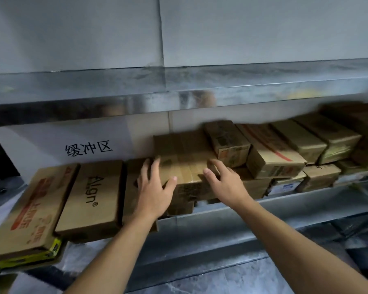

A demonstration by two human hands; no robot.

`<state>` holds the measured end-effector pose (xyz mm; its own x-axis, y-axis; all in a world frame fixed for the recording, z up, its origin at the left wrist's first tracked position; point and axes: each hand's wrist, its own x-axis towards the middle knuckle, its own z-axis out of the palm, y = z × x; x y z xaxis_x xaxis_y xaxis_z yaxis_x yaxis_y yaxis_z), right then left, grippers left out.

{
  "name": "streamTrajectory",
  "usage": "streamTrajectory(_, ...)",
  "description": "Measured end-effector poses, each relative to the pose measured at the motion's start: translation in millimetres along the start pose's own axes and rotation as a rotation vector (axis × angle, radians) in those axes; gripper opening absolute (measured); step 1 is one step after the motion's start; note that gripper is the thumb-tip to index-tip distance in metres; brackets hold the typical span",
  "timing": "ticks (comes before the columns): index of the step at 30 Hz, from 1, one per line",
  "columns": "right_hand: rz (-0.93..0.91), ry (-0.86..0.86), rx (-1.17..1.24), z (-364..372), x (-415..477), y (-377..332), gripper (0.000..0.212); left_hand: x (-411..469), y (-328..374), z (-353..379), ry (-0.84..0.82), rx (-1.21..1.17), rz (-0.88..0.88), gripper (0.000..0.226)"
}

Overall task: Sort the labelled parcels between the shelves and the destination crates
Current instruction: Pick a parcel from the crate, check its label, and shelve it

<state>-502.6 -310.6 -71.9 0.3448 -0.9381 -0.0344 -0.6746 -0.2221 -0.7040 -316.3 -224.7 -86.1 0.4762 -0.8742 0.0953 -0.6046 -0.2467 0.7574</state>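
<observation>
Step in hand: pick-up of a shelf parcel. Left hand (154,187) and right hand (226,183) rest, fingers spread and nearly straight, on the taped cardboard parcel (185,151), mid-shelf, just right of the Align box (94,192). Neither hand grips it. Next move probably calls for gripping both sides and drawing it nearward off the metal shelf (284,211).

I look at a row of parcels on the lower shelf (263,211), beneath the upper shelf (178,90): the leftmost parcel (30,213) overhangs the front edge, with the Align parcel (91,198) just to its right. The taped parcel (183,153) sits in the middle, the left hand (153,187) resting on its left corner and the right hand (225,183) on its top. Right of it the stacked parcels (274,153) lie in what seem two layers, and the wall label (88,150) is behind the left ones.
</observation>
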Motion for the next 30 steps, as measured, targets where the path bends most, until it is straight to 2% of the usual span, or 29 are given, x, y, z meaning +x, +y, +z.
streamTrajectory(3,0.007,0.007,0.112,4,4,-1,0.056,-4,4,2,-0.003,-0.124,-0.069,0.070)
streamTrajectory(6,-0.021,0.011,0.190,4,-2,1,0.054,-14,11,0,0.056,-0.269,-0.071,0.058)
streamTrajectory(10,-0.108,-0.001,0.322,-2,-19,8,0.052,-35,18,-10,0.123,-0.781,-0.071,0.044)
streamTrajectory(12,-0.138,-0.020,0.405,-7,-26,15,0.051,-46,19,-14,0.227,-0.997,-0.126,0.041)
streamTrajectory(14,-0.138,-0.054,0.490,-12,-35,22,0.049,-58,25,-14,0.347,-1.101,-0.180,0.036)
streamTrajectory(16,-0.130,-0.105,0.570,-12,-47,28,0.048,-74,36,-9,0.336,-1.176,-0.242,0.044)
streamTrajectory(18,-0.119,-0.177,0.669,-12,-57,34,0.053,-92,47,-1,0.237,-1.251,-0.307,0.055)
streamTrajectory(20,-0.132,-0.227,0.676,-12,-64,37,0.053,-108,53,6,0.190,-1.292,-0.351,0.058)
streamTrajectory(24,-0.218,-0.198,0.285,-26,-70,36,0.042,-128,56,12,0.234,-1.289,-0.314,0.055)
streamTrajectory(25,-0.244,-0.212,0.268,-32,-73,34,0.040,-132,57,14,0.238,-1.261,-0.299,0.053)
streamTrajectory(27,-0.284,-0.319,0.391,-43,-83,22,0.044,-139,60,18,0.245,-1.162,-0.258,0.049)
streamTrajectory(30,-0.299,-0.432,0.622,-50,-96,5,0.075,-147,72,23,0.277,-0.834,-0.123,0.047)
